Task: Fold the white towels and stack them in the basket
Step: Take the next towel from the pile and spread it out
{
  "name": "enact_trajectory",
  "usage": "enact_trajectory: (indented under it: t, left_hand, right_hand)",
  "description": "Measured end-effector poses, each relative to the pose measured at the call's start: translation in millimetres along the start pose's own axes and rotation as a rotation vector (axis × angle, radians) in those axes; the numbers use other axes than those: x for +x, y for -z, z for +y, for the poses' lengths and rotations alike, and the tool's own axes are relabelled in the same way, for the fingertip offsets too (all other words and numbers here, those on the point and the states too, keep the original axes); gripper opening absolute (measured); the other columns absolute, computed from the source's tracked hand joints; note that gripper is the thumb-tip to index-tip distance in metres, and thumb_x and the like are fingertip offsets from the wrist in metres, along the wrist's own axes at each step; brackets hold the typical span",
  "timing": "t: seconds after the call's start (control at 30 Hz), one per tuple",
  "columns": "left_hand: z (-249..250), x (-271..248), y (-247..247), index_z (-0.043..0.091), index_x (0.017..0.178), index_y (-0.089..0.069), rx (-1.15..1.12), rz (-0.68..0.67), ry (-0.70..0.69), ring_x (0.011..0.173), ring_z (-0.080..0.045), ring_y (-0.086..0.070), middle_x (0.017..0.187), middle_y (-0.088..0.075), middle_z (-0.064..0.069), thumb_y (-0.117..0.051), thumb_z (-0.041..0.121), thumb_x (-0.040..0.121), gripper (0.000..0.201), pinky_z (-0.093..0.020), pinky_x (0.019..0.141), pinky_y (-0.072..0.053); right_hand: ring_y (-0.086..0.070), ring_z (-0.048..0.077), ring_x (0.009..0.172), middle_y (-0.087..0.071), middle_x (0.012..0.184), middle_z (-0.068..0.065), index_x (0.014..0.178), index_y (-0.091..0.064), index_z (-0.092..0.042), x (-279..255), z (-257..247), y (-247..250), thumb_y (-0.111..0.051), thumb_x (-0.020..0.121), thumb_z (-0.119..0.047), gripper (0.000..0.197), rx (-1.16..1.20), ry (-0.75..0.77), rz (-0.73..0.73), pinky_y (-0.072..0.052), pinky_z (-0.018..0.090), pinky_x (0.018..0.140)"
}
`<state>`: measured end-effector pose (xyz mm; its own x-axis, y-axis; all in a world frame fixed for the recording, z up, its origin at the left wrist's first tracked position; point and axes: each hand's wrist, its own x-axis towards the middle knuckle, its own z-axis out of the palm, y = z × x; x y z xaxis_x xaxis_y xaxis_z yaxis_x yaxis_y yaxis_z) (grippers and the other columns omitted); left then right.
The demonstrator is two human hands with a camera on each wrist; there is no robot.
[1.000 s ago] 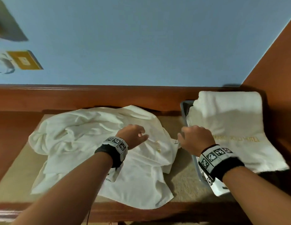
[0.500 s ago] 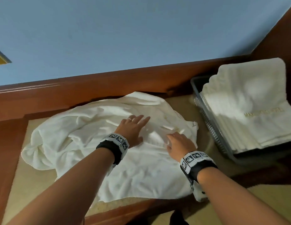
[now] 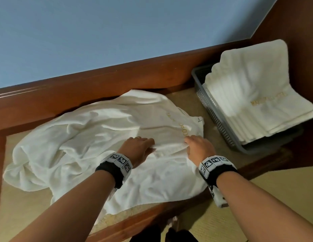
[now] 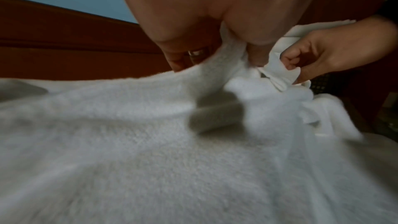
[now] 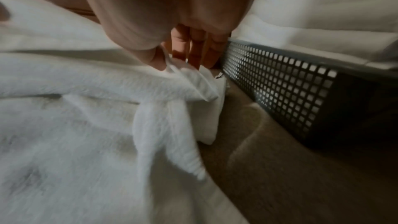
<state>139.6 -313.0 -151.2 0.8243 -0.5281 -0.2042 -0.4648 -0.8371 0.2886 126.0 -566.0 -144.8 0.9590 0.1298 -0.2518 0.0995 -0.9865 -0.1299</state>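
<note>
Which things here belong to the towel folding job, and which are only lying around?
Belong to the job:
- crumpled white towel, with both hands on it
- left hand, gripping a towel fold
- right hand, pinching the towel edge
- grey basket
- folded towels stacked in the basket

Just there:
- tan mat under the towel
- wooden ledge
- blue wall

gold lettering on the rumpled towel partly covered, left fingers tucked under cloth
</note>
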Motion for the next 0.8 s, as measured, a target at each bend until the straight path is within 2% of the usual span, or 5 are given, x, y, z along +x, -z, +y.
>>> enact_trajectory:
  t: [0.17, 0.37, 0.53, 0.63, 0.8]
  left_hand:
    - [7, -43, 16, 0.018, 0.1, -0.053, -0.118, 0.11, 0.062, 0.082, -0.031, -0.059, 0.088, -0.067, -0.004, -0.007, 0.084, 0.081, 0.082, -0.034, 0.065, -0.036]
    - [13, -115, 67, 0.025, 0.092, -0.047, -0.222, 0.454, 0.173, 0.065, -0.034, -0.055, 0.069, -0.057, -0.001, -0.03, 0.063, 0.09, 0.042, -0.036, 0.056, -0.042]
    - [17, -190, 130, 0.026, 0.073, -0.045, -0.315, 0.72, 0.395, 0.055, -0.017, -0.044, 0.058, -0.048, 0.006, -0.04, 0.061, 0.091, 0.04, -0.038, 0.056, -0.037]
    - [10, -245, 157, 0.016, 0.073, -0.05, -0.339, 0.878, 0.501, 0.057, -0.024, -0.046, 0.059, -0.05, 0.002, -0.04, 0.065, 0.09, 0.053, -0.037, 0.056, -0.042]
    - [-8, -339, 196, 0.024, 0.084, -0.074, -0.461, 1.191, 0.652, 0.069, -0.005, -0.062, 0.081, -0.073, 0.004, -0.047, 0.036, 0.105, 0.036, -0.022, 0.065, -0.048]
  right_hand:
    - [-0.057, 0.027, 0.093, -0.065, 0.095, 0.003, 0.095, -0.064, -0.016, 3, 13, 40, -0.062, 0.081, -0.008, 0.016, 0.008, 0.029, 0.061, -0.047, 0.034, 0.076]
    - [-0.05, 0.028, 0.094, -0.055, 0.097, 0.006, 0.094, -0.067, -0.012, 20, -8, 104, -0.048, 0.085, -0.015, 0.021, 0.107, 0.166, 0.256, -0.043, 0.036, 0.078]
    - [-0.057, 0.03, 0.079, -0.06, 0.079, 0.004, 0.089, -0.063, -0.016, 9, -78, 175, -0.056, 0.086, -0.013, 0.009, 0.327, 0.357, 0.375, -0.044, 0.037, 0.072]
    - [-0.058, 0.024, 0.071, -0.062, 0.077, -0.001, 0.092, -0.062, -0.021, 3, -133, 212, -0.053, 0.091, -0.013, 0.012, 0.464, 0.498, 0.369, -0.042, 0.029, 0.065]
    - [-0.055, 0.021, 0.078, -0.057, 0.077, -0.01, 0.098, -0.064, -0.018, -32, -236, 265, -0.057, 0.095, -0.024, 0.01, 0.478, 0.802, 0.387, -0.043, 0.029, 0.072]
